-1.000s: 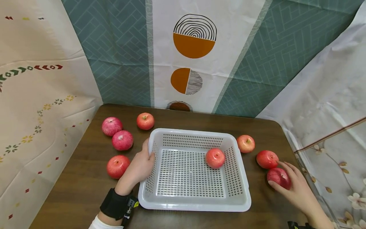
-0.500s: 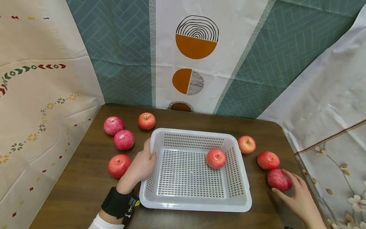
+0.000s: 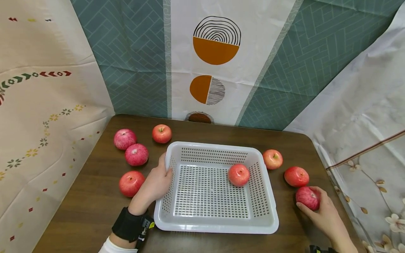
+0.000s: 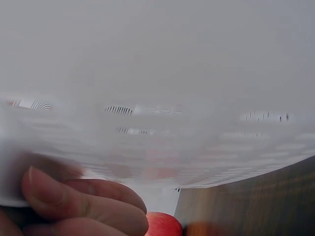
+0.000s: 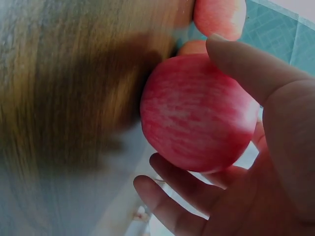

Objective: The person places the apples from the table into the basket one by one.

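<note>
A white perforated plastic basket (image 3: 209, 225) sits mid-table, and my left hand (image 3: 158, 181) grips its left rim. The thumb lies over the inner side; the fingers show against the outer wall (image 4: 162, 59) in the left wrist view. One red apple (image 3: 238, 175) lies inside, toward the right. Over at the right edge of the table, my right hand (image 3: 326, 212) holds a dark red, streaked apple (image 3: 306, 197). In the right wrist view the thumb lies along one side of that apple (image 5: 197, 113), with fingers curved round the other. The apple appears to be on the table.
Just behind the held apple is another red apple (image 3: 296, 176), and a paler one (image 3: 272, 159) touches or nearly touches the basket's right side. Several apples (image 3: 136, 154) lie left of the basket on the brown table (image 3: 79, 211). Patterned cloths (image 3: 136, 63) hang around it.
My right hand has left the red apple behind and closed its fingers round the streaked apple's right side. The left hand stays on the basket rim; the view shifted slightly.
</note>
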Available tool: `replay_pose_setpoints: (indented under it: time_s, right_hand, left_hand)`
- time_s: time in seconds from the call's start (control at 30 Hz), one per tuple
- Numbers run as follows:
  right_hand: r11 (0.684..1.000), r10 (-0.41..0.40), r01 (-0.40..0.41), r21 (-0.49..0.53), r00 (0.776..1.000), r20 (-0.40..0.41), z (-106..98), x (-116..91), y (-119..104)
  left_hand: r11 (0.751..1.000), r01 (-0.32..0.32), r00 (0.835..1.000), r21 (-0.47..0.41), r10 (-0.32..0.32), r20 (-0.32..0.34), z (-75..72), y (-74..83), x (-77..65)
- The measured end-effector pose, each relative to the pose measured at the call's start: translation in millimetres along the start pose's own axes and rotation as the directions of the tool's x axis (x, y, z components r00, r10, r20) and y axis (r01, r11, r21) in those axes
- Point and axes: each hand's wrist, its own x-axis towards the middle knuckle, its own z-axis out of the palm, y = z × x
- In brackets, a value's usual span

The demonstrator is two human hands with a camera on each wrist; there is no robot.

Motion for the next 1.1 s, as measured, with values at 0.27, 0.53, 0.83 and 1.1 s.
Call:
replay_pose_setpoints:
  time_s: [0.27,0.53,0.83,1.1]
  right_hand:
    - [1.000,0.010,-0.011,-0.014,1.000,-0.016,3.9,2.0,1.3]
    - [0.999,0.044,-0.044,-0.019,0.999,0.026,2.5,2.3,1.3]
    - [0.998,0.062,-0.060,-0.035,0.997,0.043,1.7,-1.0,1.5]
    - [0.997,0.069,-0.067,-0.046,0.997,0.032,-0.5,-2.4,0.5]
  left_hand:
    - [1.000,0.005,1.000,-0.029,-0.005,0.014,-0.9,0.8,-1.8]
    - [0.999,0.017,1.000,-0.048,-0.016,0.024,-0.7,1.2,-0.8]
    - [0.999,0.033,0.999,-0.041,-0.032,0.020,1.7,-3.8,-0.8]
    - [0.999,0.002,1.000,-0.042,-0.001,0.022,0.7,-2.5,-0.7]
